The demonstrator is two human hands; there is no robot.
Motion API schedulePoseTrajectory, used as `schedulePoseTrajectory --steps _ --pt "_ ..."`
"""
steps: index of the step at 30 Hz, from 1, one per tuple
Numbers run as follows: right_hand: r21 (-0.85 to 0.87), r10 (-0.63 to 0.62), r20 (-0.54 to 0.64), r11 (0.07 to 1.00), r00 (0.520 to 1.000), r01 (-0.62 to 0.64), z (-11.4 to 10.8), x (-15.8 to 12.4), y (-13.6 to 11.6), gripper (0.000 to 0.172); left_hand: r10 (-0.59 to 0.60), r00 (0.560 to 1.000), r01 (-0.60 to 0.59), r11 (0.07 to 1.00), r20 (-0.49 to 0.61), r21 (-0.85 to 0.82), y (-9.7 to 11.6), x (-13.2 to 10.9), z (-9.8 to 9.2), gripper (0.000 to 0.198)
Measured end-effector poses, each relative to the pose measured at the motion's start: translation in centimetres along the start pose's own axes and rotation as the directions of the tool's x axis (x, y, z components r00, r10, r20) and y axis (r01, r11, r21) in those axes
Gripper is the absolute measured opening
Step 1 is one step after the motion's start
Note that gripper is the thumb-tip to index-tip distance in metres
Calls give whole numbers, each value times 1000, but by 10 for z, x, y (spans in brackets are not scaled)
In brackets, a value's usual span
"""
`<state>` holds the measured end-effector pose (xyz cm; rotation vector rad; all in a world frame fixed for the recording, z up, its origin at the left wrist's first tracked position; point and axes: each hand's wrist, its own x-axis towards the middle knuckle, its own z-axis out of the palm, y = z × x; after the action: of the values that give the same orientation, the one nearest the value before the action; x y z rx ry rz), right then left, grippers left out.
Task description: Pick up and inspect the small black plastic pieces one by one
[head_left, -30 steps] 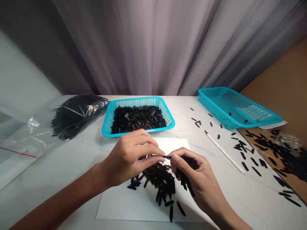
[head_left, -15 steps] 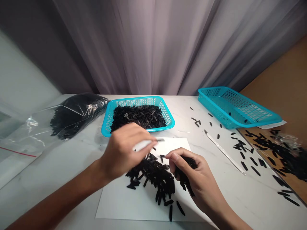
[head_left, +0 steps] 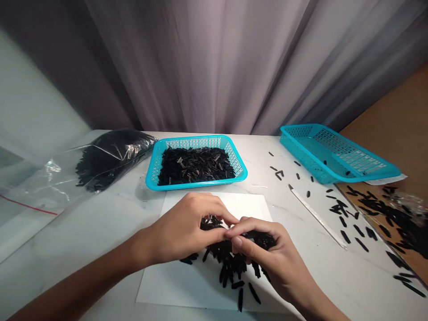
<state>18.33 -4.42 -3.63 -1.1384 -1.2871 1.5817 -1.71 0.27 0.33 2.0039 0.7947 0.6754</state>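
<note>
My left hand (head_left: 187,225) reaches across the white sheet (head_left: 167,285), thumb and fingers pinched together at the fingertips of my right hand. Whatever lies in that pinch is too small or hidden to name. My right hand (head_left: 267,247) is curled around a bunch of small, flat black strips (head_left: 262,238), with its thumb and index finger touching the left fingertips. Beneath and between both hands, a loose pile of the same black strips (head_left: 230,265) covers the middle of the sheet, partly hidden by the fingers.
Behind the sheet stands a blue basket (head_left: 197,183) full of black strips. A clear bag (head_left: 110,156) of black pieces lies left. At right are another blue basket (head_left: 334,174), a thin white stick-like item (head_left: 317,216) and scattered black strips (head_left: 361,244).
My left hand has come down and right from above the pile, where it held a small blurred dark piece, to meet the right fingertips. My right hand still holds its bunch.
</note>
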Motion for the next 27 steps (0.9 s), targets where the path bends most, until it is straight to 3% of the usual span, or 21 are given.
schedulePoseTrajectory --steps 7,16,23,27 --pt "97 0 54 995 999 -5 -1 1 2 10 -16 994 7 997 -108 -83 -4 1 9 14" --pt "145 72 -240 989 968 -38 3 6 -7 20 46 968 -34 998 -247 55 -5 2 4 5" --pt "153 110 -234 985 966 -75 2 6 -5 25 108 956 -86 992 -273 91 -7 3 4 12" --pt "140 104 -249 988 963 -70 3 5 -8 25 75 959 -53 995 -273 87 -7 3 3 9"
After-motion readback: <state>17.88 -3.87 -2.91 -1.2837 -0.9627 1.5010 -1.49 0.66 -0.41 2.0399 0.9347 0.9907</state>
